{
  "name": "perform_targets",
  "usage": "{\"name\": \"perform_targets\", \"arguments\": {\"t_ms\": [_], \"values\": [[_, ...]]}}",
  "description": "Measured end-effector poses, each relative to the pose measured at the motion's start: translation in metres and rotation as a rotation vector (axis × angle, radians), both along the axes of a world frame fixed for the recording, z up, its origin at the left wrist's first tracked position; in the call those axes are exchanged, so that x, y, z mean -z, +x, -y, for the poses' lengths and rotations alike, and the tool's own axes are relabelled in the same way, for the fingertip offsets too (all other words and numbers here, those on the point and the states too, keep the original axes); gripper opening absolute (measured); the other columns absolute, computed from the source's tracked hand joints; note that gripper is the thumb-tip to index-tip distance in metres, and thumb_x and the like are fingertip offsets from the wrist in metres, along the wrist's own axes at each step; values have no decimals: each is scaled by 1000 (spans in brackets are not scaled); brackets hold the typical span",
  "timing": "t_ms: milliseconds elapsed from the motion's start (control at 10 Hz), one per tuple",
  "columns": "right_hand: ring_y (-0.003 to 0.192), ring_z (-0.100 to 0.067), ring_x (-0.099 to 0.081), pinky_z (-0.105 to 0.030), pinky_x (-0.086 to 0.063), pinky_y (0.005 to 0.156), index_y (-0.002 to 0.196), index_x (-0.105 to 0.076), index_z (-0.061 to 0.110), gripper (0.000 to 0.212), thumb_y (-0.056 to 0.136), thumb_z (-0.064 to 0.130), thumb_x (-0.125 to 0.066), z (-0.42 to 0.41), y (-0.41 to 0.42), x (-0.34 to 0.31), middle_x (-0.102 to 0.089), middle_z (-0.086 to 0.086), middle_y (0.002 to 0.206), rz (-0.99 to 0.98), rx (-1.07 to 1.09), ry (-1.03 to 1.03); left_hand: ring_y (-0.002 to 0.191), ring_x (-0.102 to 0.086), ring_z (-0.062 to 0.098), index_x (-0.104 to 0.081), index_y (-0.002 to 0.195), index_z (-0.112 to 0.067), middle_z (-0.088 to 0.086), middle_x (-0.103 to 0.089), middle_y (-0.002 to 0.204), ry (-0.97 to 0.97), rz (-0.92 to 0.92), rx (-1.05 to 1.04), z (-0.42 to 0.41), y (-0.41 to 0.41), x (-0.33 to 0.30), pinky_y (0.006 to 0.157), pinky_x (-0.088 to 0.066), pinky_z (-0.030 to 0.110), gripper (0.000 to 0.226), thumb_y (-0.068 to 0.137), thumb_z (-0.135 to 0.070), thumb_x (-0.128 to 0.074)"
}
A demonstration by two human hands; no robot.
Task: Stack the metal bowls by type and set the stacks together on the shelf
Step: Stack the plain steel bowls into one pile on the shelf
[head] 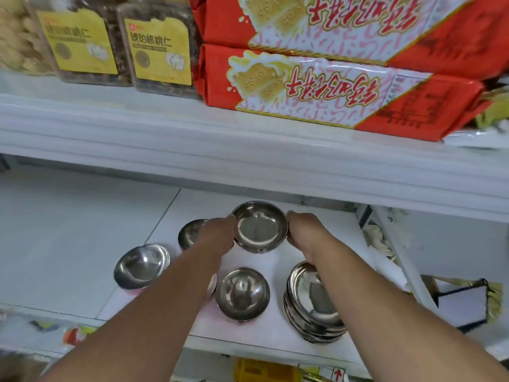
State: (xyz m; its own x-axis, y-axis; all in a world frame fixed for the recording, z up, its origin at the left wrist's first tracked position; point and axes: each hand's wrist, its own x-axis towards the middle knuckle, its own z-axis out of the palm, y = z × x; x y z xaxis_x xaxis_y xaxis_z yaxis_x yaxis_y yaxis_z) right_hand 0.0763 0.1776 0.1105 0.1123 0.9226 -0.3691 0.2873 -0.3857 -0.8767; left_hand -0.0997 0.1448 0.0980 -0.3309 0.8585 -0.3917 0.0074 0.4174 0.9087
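Nearest me, on the white shelf (261, 329), sits a stack of shallow metal dishes (314, 304), polished steel with dark bands between the rims, partly hidden under my right forearm. Just left of it stands a single round steel bowl (242, 293), deep and mirror-bright, with a small foot beneath. Farther left, a wider bowl (141, 266) lies tilted, its thin rim catching the light. Behind my left wrist another steel bowl (191, 232) shows only its left half.

Both my bare arms reach forward and converge. My left hand (220, 232) presses against the left rim of a round footed bowl (260, 226), and my right hand (304, 232) cups the right rim, so the bowl is gripped between them toward the back of the shelf, its base at or just above the surface; I cannot tell which. Its inside is smooth and reflective.

On the white ledge above, red glossy biscuit packs (330, 92) are piled two high, printed upside down, and clear tubs with yellow labels (159, 51) stand to their left.
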Motion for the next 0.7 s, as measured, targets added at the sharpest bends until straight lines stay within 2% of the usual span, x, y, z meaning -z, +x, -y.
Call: {"name": "perform_targets", "arguments": {"t_ms": [100,200,300,400,500,600,700], "values": [[77,-25,-55,-41,-54,82,68,-54,14,27,93,25,-48,21,20,-14,-55,-7,74,-28,31,82,97,-59,28,-61,98,-9,12,-60,104,84,120,30,17,12,-14,101,-50,49,23,95,-28,-49],[87,-32,-67,-52,-59,93,72,-62,18,16,81,29,-54,48,46,-22,-66,-13,88,-65,79,130,96,-61,25,-59,100,-10,9,-63,102,121,263,55,36,29,-22,95,-54,40,13,99,-19,-50],[76,-30,-56,-43,-55,80,63,-58,15,20,82,17,-53,78,66,-29,-57,-11,71,-84,154,155,98,-59,26,-58,82,-22,12,-61,103,157,246,159,58,46,-26,100,-51,47,9,90,-24,-55],[75,-26,-51,-55,-57,91,72,-59,12,13,82,17,-53,103,80,-32,-53,-12,73,-115,218,150,94,-59,25,-59,82,-21,11,-61,101,125,294,195,77,61,-29,99,-51,46,8,89,-22,-55],[76,-26,-54,-63,-48,101,80,-61,11,11,83,18,-53,121,92,-32,-56,-13,77,-141,257,142,92,-62,22,-62,88,-16,9,-64,101,171,247,216,86,69,-21,95,-51,41,13,97,-16,-53],[78,-25,-52,-63,-45,105,84,-61,13,10,83,19,-53,131,101,-29,-55,-12,79,-158,275,135,92,-60,22,-61,85,-18,7,-64,98,158,225,232,93,79,-19,96,-50,43,15,97,-16,-53],[77,-25,-53,-50,-53,97,76,-58,12,14,86,21,-52,134,110,-20,-54,-10,72,-158,298,114,91,-59,21,-62,87,-17,5,-63,97,140,187,267,94,86,-12,93,-49,41,14,97,-19,-53]]}}
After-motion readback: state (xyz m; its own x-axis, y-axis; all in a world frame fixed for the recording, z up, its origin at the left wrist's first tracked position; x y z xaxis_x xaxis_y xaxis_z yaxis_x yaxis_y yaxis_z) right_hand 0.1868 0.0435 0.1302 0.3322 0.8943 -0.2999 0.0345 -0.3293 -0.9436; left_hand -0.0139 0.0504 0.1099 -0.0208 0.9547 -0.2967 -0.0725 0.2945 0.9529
